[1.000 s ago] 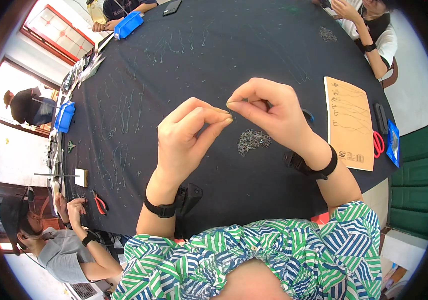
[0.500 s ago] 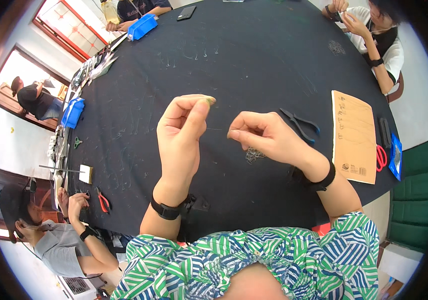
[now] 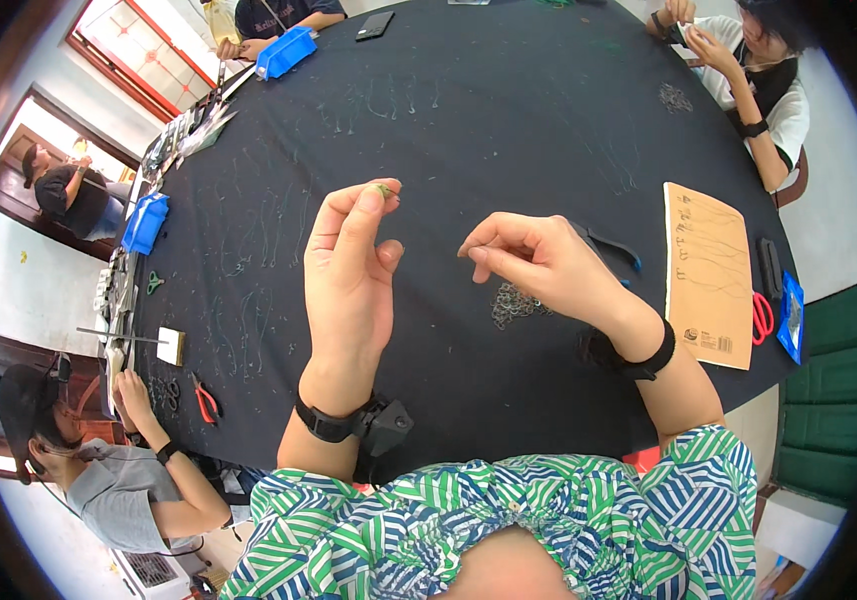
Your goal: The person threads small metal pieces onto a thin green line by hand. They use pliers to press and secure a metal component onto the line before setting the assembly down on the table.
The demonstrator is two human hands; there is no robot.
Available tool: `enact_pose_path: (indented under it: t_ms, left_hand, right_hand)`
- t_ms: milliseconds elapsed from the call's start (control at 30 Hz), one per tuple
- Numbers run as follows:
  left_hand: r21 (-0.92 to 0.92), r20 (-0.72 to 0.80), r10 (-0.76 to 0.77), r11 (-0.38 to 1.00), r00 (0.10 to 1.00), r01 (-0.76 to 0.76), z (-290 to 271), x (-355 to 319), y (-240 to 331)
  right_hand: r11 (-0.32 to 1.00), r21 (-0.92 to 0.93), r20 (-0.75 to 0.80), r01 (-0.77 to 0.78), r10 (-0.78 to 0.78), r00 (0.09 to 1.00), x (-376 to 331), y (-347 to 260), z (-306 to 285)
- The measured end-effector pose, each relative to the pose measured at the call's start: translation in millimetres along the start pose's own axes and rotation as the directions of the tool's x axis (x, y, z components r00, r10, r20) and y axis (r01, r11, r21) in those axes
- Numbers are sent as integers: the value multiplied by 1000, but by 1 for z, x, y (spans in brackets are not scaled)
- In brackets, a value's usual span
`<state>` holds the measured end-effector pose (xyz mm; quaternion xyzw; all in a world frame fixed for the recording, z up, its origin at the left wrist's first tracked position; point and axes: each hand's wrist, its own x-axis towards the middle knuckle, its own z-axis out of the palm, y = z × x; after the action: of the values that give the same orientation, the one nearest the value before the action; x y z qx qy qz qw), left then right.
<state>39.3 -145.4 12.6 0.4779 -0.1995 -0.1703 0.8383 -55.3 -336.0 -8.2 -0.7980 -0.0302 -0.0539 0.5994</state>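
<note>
A wide round table [image 3: 509, 110] under a black cloth filled the room, with co-workers seated at its far rim and lower left edge, each bent over small work of their own. Rows of pale fishing leaders [image 3: 249, 240] lay in loose curves across the cloth. To the right sat a tan card [image 3: 709, 275] with more rigs laid on it, red-handled scissors [image 3: 762, 318] just beside it, and blue parts bins [image 3: 146, 222] along the left rim; red pliers [image 3: 206, 402] lay near the lower left edge.

At the centre, the person's left hand [image 3: 351, 270] was raised off the cloth, thumb and forefinger pinched shut on a small hook-like piece [image 3: 383, 189] at the fingertips. The right hand [image 3: 539, 265] was held apart from it, fingers curled and thumb pressed to forefinger, seemingly on a fine line too thin to make out. Just below the right hand, a small pile of dark metal rings or hooks [image 3: 514, 303] rested on the cloth.

The hazard looked plain enough: a pull on an unseen line with a sharp piece in a bare pinch could have pricked a fingertip, or the piece could have slipped free and vanished against the black cloth among the scattered leaders. A dropped wrist might also have swept the pile apart.
</note>
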Motion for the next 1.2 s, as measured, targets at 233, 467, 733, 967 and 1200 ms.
enact_pose_path:
  t_ms: [233,467,733,967,1200]
  left_hand:
    - [-12,32,-32,999,999,33,7,-1,-2]
    - [11,62,-19,1000,998,18,7,-2,-6]
    - [153,84,95,982,992,-107,9,-1,-11]
    - [286,119,171,937,978,-199,8,1,-11]
    - [354,185,98,921,978,-159,11,-2,-10]
  right_hand:
    - [985,-148,-20,86,-90,996,-5,9,12]
    - [977,-200,-1,69,-71,998,-5,7,17]
    - [992,-19,159,-127,129,979,-4,-1,8]
    - [936,298,175,-189,141,974,-1,1,1]
    - [991,114,-204,72,-47,978,-3,-4,-19]
